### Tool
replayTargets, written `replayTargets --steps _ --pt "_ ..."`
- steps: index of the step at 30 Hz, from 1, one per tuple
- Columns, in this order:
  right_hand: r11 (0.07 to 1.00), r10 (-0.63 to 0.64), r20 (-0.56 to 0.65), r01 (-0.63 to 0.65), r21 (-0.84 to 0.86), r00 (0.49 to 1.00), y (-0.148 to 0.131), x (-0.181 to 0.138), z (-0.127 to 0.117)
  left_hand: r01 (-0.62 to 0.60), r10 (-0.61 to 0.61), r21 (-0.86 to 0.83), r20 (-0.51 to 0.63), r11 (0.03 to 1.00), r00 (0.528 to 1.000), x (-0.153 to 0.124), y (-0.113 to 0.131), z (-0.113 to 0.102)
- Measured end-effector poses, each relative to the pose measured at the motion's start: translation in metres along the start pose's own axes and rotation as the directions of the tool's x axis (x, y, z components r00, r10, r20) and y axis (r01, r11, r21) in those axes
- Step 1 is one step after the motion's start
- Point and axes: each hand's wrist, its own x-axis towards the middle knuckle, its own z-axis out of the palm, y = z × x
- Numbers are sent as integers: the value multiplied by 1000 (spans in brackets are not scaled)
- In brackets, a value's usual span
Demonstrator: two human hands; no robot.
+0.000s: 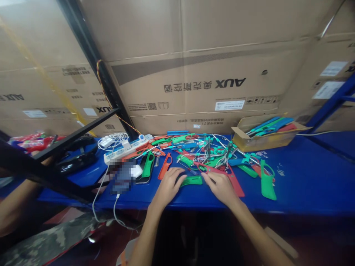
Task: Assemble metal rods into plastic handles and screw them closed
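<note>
A green lighter casing [192,180] lies between my hands near the front of the blue table, its open, ribbed inner side partly showing. My left hand [168,186] is closed, with the thumb and fingers at the casing's left end. Close to the casing's right end, my right hand [222,187] has its fingers drawn together; whatever they grip is too small or hidden. A red lighter casing [235,181] sticks out beside and behind my right hand. Just beyond my left hand lies an orange casing [165,166].
Behind my hands is a pile of lighter parts [208,149] with metal tubes and wires. A cardboard box [263,140] holds more lighters. Another green casing [268,184] lies right. Left are a power strip [124,149], cables and a black shelf post [95,48]; another person's arm [22,199] is beyond.
</note>
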Motion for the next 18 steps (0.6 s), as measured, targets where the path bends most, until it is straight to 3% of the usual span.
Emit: replayTargets --steps 5,8,14,18 --pt "998 55 -14 -55 32 998 -2 -7 2 -17 17 3 -58 1000 998 -3 1 0" --pt "985 166 -63 -163 47 984 4 7 -4 -63 65 27 -82 998 994 5 -2 -8" --pt "885 463 -118 -467 -1 878 50 116 -31 -172 180 127 -56 977 982 78 -29 -25" --pt "798 595 -54 -598 -71 802 74 170 -19 -180 187 199 -19 963 982 120 -44 -12"
